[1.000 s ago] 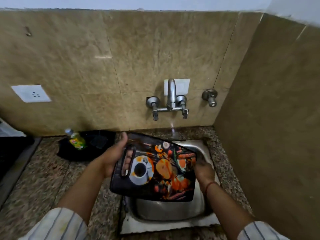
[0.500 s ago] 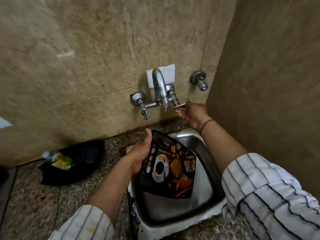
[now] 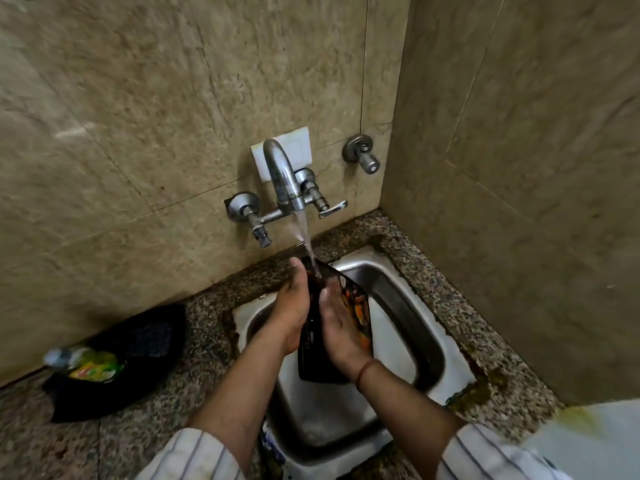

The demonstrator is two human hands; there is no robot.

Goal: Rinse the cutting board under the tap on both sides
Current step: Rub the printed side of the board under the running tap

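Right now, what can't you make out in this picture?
- Cutting board: held edge-on in the head view, its face mostly covered by the right hand; the far side lies behind the left hand.
- Bottle: label blurred.
- Sink: drain hidden by the forearms.

Granite counter (image 3: pixel 207 403) w/ black bag (image 3: pixel 138 368)

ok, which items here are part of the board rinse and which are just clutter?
In use:
cutting board, held on edge over the sink
tap, water running onto the board's top
left hand and right hand, one on each face

Lying about:
bottle on a black cloth, left counter
separate wall valve
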